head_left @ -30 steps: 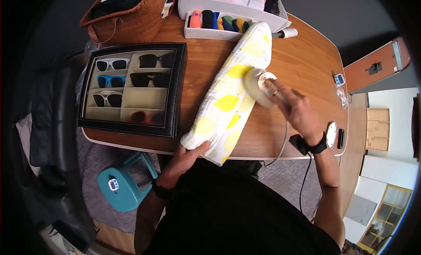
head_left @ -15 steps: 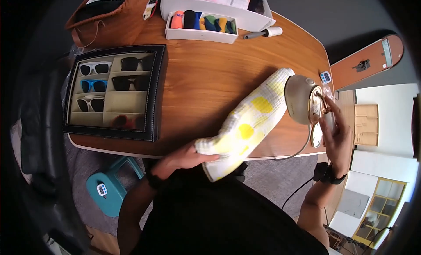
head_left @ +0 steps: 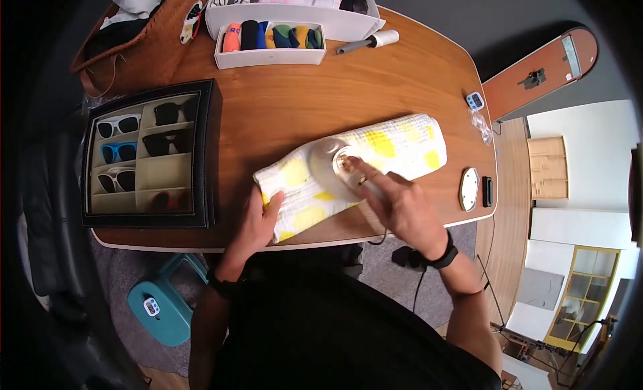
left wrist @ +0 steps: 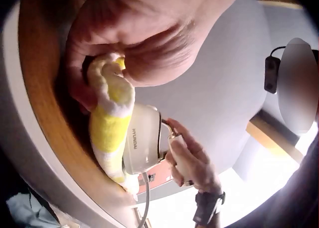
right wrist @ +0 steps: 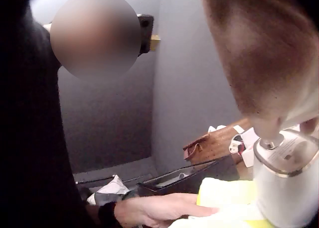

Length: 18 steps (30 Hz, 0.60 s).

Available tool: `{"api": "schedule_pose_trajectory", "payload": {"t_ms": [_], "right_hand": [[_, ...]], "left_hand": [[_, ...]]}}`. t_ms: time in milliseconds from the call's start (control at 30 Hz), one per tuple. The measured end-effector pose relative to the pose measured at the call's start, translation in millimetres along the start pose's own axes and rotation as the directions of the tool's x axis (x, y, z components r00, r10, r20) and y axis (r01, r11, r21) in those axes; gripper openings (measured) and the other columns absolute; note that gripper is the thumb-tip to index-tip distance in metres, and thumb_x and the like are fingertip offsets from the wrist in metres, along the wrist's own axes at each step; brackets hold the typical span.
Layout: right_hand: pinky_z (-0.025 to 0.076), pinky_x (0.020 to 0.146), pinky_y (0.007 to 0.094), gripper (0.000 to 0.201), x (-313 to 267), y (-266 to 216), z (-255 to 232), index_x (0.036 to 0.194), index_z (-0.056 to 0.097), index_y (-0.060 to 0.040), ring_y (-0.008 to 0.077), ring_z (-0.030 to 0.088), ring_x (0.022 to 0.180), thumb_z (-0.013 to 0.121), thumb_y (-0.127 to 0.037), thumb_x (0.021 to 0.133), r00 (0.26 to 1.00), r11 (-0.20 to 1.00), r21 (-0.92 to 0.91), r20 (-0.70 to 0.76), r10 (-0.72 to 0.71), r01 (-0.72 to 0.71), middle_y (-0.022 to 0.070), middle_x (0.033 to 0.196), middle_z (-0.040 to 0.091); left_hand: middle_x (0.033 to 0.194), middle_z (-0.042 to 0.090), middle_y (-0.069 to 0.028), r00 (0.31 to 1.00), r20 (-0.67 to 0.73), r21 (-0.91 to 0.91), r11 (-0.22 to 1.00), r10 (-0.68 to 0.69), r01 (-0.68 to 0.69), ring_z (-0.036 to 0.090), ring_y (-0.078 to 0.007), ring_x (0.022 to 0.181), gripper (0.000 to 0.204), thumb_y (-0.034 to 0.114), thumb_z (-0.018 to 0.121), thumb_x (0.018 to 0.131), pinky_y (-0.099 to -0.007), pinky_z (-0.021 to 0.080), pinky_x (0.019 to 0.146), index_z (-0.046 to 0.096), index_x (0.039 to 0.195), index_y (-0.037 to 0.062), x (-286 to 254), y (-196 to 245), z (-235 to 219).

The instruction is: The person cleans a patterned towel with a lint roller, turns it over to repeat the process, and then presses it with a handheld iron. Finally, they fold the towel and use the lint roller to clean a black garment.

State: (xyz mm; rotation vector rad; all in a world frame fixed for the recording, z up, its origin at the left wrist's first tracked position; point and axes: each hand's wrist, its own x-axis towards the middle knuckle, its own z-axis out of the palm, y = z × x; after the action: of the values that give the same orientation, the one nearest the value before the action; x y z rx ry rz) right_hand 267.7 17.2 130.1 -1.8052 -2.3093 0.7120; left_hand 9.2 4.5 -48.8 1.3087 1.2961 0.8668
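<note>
A folded white cloth with a yellow print (head_left: 402, 145) lies slantwise at the table's front edge. My left hand (head_left: 256, 226) grips its left end; in the left wrist view the thumb and fingers (left wrist: 82, 91) curl round the bunched end. By its handle my right hand (head_left: 412, 212) holds a pale handheld garment steamer (head_left: 323, 169), marked HYUNDAI on its side in the left wrist view. The steamer's face, hidden from above, is down against the left half of the cloth. A grey cord (left wrist: 146, 198) hangs from it.
At the left stands a black sunglasses case (head_left: 211, 155). Behind are a white box of rolled socks (head_left: 271, 58), a lint roller (head_left: 368, 41) and a brown basket (head_left: 134, 48). Toward the right edge sit a small timer (head_left: 475, 100), a white oval plate (head_left: 469, 189) and a black object (head_left: 487, 191).
The cloth has swung from a steep slant to lying more sideways. The steamer moved right to the cloth's far end, then back left over its near half. The left hand kept its hold.
</note>
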Motion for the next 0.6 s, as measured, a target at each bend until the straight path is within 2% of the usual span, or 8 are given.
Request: {"api": "schedule_pose_trajectory", "payload": {"t_ms": [33,167,233,367,433,467,533,600], "right_hand": [[0.055,0.065,0.0461,0.048,0,13,-2,0.145,0.058,-0.0232,0.0376,0.068,0.071,0.066,-0.021,0.098,0.983,0.989,-0.063,-0.121,-0.140,0.133,0.0233,0.093,0.070],[0.055,0.068,0.0465,0.050,1,58,-29,0.143,0.058,-0.0137,0.0422,0.070,0.077,0.069,-0.015,0.095,0.969,0.991,-0.134,-0.244,-0.044,0.011,0.0242,0.087,0.071],[0.054,0.067,0.0482,0.048,3,90,-41,0.143,0.057,-0.0136,0.0432,0.069,0.075,0.067,-0.018,0.096,0.958,0.984,-0.164,-0.286,0.022,-0.072,0.0246,0.084,0.069],[0.055,0.073,0.0481,0.045,3,175,-67,0.144,0.056,-0.0146,0.0433,0.070,0.089,0.060,-0.016,0.099,0.912,0.967,-0.153,-0.389,0.130,-0.203,0.0247,0.096,0.071],[0.055,0.087,0.0486,0.045,5,196,-86,0.142,0.058,-0.0160,0.0429,0.067,0.109,0.061,-0.018,0.097,0.885,0.906,-0.228,-0.391,0.250,-0.357,0.0231,0.121,0.068],[0.055,0.087,0.0486,0.045,5,197,-92,0.142,0.058,-0.0160,0.0429,0.067,0.109,0.061,-0.018,0.097,0.886,0.906,-0.238,-0.399,0.237,-0.349,0.0231,0.121,0.068],[0.055,0.086,0.0520,0.042,9,206,-95,0.133,0.063,-0.0119,0.0443,0.067,0.102,0.065,-0.014,0.091,0.898,0.775,-0.494,-0.385,0.212,-0.395,0.0252,0.113,0.069],[0.052,0.095,0.0477,0.037,15,213,-103,0.125,0.067,-0.0075,0.0424,0.063,0.113,0.066,-0.011,0.089,0.914,0.856,-0.444,-0.398,0.075,-0.264,0.0232,0.126,0.065]], "left_hand": [[0.125,0.064,-0.0157,0.999,0.014,-0.044,0.998,-0.033,0.034,0.060,-0.0180,0.112,0.043,0.021,0.059,0.105,-0.0349,0.048,0.097,0.048,0.139,-0.0038,-2,3,0],[0.126,0.064,-0.0164,1.000,-0.025,-0.118,0.993,-0.004,0.001,0.060,-0.0189,0.113,0.044,0.021,0.059,0.105,-0.0349,0.048,0.098,0.047,0.139,-0.0041,-6,-1,11],[0.115,0.068,-0.0272,0.994,-0.082,-0.087,0.993,0.078,-0.085,0.069,-0.0381,0.106,0.040,0.021,0.060,0.103,-0.0435,0.053,0.088,0.051,0.132,-0.0047,-5,1,10],[0.127,0.063,-0.0174,1.000,0.016,-0.074,0.997,0.001,0.000,0.060,-0.0195,0.115,0.044,0.021,0.058,0.105,-0.0357,0.047,0.100,0.046,0.140,-0.0046,-3,-6,6],[0.116,0.068,-0.0288,0.991,-0.047,-0.040,0.992,0.122,-0.123,0.069,-0.0410,0.107,0.040,0.021,0.059,0.103,-0.0442,0.053,0.087,0.050,0.132,-0.0049,-1,-8,8],[0.116,0.068,-0.0288,0.990,-0.057,-0.046,0.990,0.132,-0.135,0.069,-0.0410,0.107,0.040,0.021,0.059,0.103,-0.0442,0.053,0.087,0.050,0.132,-0.0049,0,-8,6],[0.127,0.064,-0.0156,0.997,0.082,-0.119,0.993,-0.009,0.019,0.060,-0.0192,0.115,0.046,0.019,0.059,0.105,-0.0346,0.047,0.100,0.045,0.141,-0.0054,-1,-6,-2],[0.126,0.064,-0.0140,0.999,0.027,-0.216,0.976,0.028,-0.021,0.060,-0.0180,0.114,0.045,0.018,0.060,0.104,-0.0336,0.048,0.099,0.046,0.140,-0.0053,2,-14,-1]]}}
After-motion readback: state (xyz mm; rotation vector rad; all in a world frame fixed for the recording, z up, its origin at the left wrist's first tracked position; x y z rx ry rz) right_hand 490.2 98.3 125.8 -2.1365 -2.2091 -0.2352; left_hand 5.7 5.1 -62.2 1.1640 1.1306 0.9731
